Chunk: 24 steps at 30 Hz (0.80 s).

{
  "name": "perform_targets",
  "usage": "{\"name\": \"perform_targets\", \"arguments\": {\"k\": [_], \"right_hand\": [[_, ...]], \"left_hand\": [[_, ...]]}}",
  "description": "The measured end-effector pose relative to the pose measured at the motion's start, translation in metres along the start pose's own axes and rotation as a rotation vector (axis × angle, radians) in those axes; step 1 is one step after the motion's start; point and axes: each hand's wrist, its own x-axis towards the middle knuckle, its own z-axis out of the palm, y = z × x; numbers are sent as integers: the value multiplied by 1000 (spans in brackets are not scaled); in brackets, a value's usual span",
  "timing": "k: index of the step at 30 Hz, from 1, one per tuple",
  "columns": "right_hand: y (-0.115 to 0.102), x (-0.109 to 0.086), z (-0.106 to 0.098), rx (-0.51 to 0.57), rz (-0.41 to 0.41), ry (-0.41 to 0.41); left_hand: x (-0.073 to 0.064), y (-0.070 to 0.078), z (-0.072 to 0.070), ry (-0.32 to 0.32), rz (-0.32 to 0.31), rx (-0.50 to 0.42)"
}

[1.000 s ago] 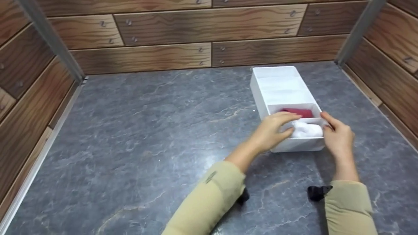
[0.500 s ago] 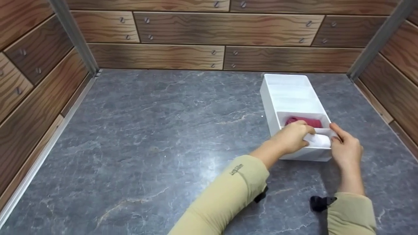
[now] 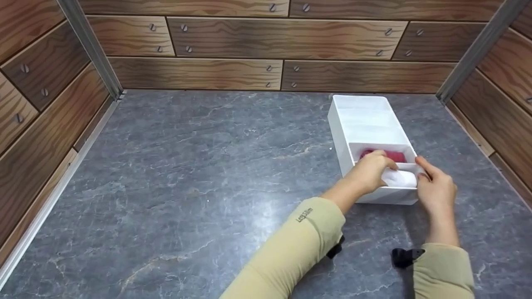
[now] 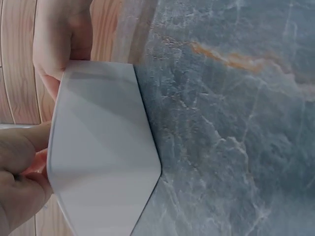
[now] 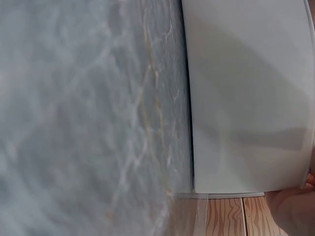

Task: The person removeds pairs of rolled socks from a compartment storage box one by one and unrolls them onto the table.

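Note:
A white divided box (image 3: 384, 196) stands on the right of the table. Its nearest compartment holds a rolled white cloth (image 3: 403, 179); a rolled red cloth (image 3: 395, 156) lies in the one behind. My left hand (image 3: 368, 172) reaches over the left wall, index finger and thumb around the left end of the white roll; its fingertips are partly hidden. My right hand (image 3: 438, 187) grips the box's right rim at the near corner. From the left wrist view, the left hand (image 4: 19, 172) and right hand (image 4: 64, 34) appear at the box's edge.
Two further compartments at the back of the box look white inside. Grey marbled tabletop (image 3: 187, 166) extends to the left. Wood-patterned walls (image 3: 232, 72) enclose the back and sides. A black wrist device (image 3: 403, 257) sits by the right cuff.
My left hand has moved right and deeper into the nearest compartment, onto the white roll, which now looks smoother. The right hand stays at the rim. The head view has shifted slightly.

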Motion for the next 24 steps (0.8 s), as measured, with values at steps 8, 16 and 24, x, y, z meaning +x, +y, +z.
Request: {"name": "perform_targets", "arguments": {"k": [8,16,24], "right_hand": [[-1,0,0,-2,-7,11],[-3,0,0,-14,-11,13],[2,1,-3,21,18,-32]], "left_hand": [[4,0,2,17,-50,-33],[2,4,7,107,-141,-63],[-2,7,11,168,-164,-54]]}}
